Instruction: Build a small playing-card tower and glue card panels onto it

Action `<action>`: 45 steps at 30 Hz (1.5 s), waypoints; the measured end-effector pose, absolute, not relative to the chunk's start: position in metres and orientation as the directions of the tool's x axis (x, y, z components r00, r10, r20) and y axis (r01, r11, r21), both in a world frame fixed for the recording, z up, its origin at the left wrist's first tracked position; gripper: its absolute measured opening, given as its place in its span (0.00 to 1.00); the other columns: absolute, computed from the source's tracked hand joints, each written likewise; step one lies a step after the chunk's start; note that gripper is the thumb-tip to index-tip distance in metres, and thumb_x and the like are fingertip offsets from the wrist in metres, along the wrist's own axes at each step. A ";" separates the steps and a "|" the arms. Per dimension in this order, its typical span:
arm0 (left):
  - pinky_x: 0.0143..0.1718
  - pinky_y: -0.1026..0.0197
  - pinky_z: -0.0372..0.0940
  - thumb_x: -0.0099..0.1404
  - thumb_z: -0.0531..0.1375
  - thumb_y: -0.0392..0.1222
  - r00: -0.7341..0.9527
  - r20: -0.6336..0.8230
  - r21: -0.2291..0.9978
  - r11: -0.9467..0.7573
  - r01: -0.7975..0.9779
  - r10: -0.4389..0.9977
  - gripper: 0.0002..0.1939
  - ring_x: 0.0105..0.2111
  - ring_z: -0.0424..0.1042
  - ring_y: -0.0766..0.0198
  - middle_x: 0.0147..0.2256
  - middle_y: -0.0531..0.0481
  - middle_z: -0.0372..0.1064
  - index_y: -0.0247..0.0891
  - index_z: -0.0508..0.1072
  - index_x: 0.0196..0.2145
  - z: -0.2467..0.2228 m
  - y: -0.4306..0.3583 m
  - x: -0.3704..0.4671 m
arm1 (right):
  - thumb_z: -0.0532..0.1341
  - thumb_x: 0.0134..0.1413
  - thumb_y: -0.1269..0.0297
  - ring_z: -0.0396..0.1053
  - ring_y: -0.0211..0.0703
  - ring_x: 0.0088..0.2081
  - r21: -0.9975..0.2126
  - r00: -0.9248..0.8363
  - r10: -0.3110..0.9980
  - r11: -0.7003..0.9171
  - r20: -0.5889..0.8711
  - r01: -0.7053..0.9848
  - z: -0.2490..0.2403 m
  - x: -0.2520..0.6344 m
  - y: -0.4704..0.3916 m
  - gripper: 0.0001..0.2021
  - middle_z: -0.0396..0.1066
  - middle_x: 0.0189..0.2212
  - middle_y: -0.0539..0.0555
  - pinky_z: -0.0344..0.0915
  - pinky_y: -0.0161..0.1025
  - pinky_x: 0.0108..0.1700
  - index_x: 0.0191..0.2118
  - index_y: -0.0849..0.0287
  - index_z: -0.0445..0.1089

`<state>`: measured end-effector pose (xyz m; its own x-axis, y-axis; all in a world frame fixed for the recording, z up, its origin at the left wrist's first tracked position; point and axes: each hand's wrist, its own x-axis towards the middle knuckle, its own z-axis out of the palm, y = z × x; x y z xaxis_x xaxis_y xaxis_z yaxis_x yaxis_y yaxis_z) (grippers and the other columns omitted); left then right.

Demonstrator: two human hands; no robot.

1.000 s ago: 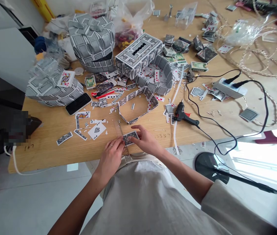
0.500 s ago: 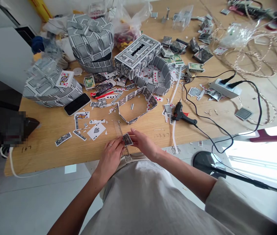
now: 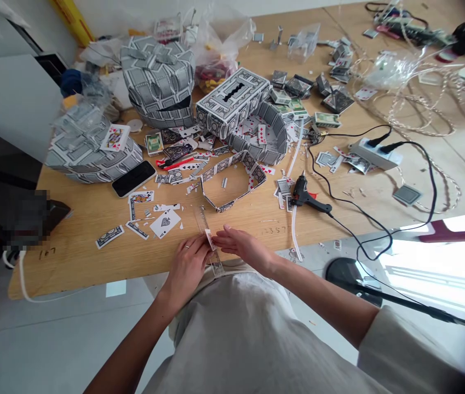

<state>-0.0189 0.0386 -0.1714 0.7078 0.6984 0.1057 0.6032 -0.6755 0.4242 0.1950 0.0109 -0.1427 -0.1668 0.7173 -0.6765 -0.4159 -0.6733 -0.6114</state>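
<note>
A clear ruler (image 3: pixel 201 219) lies crosswise at the table's near edge, its lower end reaching past the edge. Along its right side a playing card (image 3: pixel 209 238) stands folded up, a pale narrow strip of it showing. My left hand (image 3: pixel 189 261) is pressed on the ruler from the left, fingers bent and close together; the fingertips are partly hidden. On the other side is my right hand (image 3: pixel 245 249), its fingers stretched out and flat, with the tips at the card. Left of the hands, an ace of spades (image 3: pixel 165 222) lies among cut card strips (image 3: pixel 109 236).
Beyond my hands stands a ring of folded cards (image 3: pixel 232 203). A glue gun (image 3: pixel 308 198) with its cord lies to the right. A phone (image 3: pixel 133 179), a card-covered box (image 3: pixel 232 101) and round card baskets (image 3: pixel 156 82) sit further back. A power strip (image 3: pixel 375 153) is at right.
The card has been tipped up from lying with its dark patterned back showing to standing against the ruler. My right hand's fingers have straightened beside it. The whole view has shifted slightly.
</note>
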 end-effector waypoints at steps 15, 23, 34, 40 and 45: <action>0.60 0.42 0.71 0.79 0.59 0.36 0.712 0.143 0.443 -0.687 0.576 0.688 0.14 0.57 0.78 0.49 0.55 0.43 0.80 0.42 0.77 0.58 -0.175 0.038 -0.023 | 0.63 0.71 0.45 0.79 0.59 0.58 -0.681 -0.098 0.740 -0.656 -0.666 -0.326 -0.136 0.193 0.027 0.20 0.84 0.48 0.65 0.72 0.56 0.63 0.48 0.59 0.77; 0.62 0.40 0.71 0.78 0.59 0.34 0.715 0.147 0.447 -0.691 0.568 0.684 0.10 0.60 0.77 0.48 0.59 0.42 0.79 0.41 0.78 0.52 -0.176 0.039 -0.023 | 0.64 0.70 0.47 0.82 0.58 0.52 -0.701 -0.051 0.752 -0.634 -0.657 -0.325 -0.144 0.192 0.052 0.19 0.84 0.43 0.65 0.75 0.55 0.63 0.44 0.61 0.76; 0.63 0.41 0.71 0.79 0.58 0.35 0.686 0.133 0.454 -0.659 0.600 0.715 0.09 0.61 0.77 0.50 0.59 0.41 0.79 0.40 0.77 0.50 -0.175 0.034 -0.021 | 0.70 0.56 0.55 0.81 0.57 0.55 -0.814 -0.069 0.855 -0.511 -0.513 -0.278 -0.159 0.192 0.015 0.18 0.82 0.51 0.63 0.76 0.58 0.61 0.49 0.56 0.74; 0.68 0.38 0.67 0.79 0.59 0.43 0.654 0.183 0.461 -0.652 0.603 0.734 0.18 0.66 0.73 0.48 0.65 0.37 0.73 0.40 0.70 0.63 -0.182 0.022 -0.019 | 0.69 0.46 0.75 0.82 0.50 0.47 -0.954 -0.155 0.942 -0.300 -0.297 0.005 -0.163 0.197 0.013 0.38 0.82 0.47 0.55 0.78 0.48 0.52 0.66 0.52 0.70; 0.71 0.35 0.65 0.74 0.66 0.55 0.642 0.187 0.444 -0.647 0.620 0.744 0.39 0.71 0.67 0.41 0.70 0.31 0.66 0.38 0.58 0.73 -0.184 0.015 -0.023 | 0.72 0.50 0.74 0.81 0.53 0.48 -0.974 -0.183 0.963 -0.171 -0.198 0.151 -0.167 0.205 0.018 0.30 0.83 0.48 0.56 0.77 0.51 0.54 0.60 0.55 0.74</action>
<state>-0.0233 0.0146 -0.1841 0.6420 0.7436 0.1869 0.6201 -0.6470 0.4437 0.2047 0.0183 -0.1670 -0.1828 0.9631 -0.1975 0.1513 -0.1709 -0.9736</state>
